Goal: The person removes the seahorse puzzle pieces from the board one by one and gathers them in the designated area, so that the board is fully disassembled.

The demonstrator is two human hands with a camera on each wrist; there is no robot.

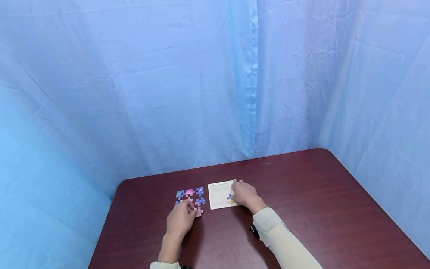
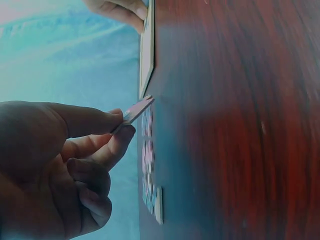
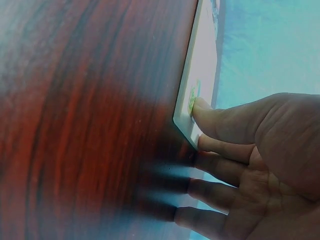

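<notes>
My left hand (image 1: 180,219) pinches a jigsaw piece (image 2: 136,113) between thumb and fingertips, tilted above the table in the left wrist view. Under and beyond that hand lie several loose jigsaw pieces (image 1: 189,192) in pink, purple and blue; the hand covers some of them. To their right sits a flat white puzzle tray (image 1: 220,191) with a raised rim. A blue and yellow piece (image 1: 230,200) lies in its near right corner. My right hand (image 1: 245,194) holds the tray's right side, thumb on the corner piece, forefinger against the outer edge, other fingertips at the tabletop.
The dark red wooden table (image 1: 302,209) has rounded far corners. Blue curtains (image 1: 168,93) hang behind it and along both sides. Dark bands show at both wrists, below light sleeves (image 1: 282,235).
</notes>
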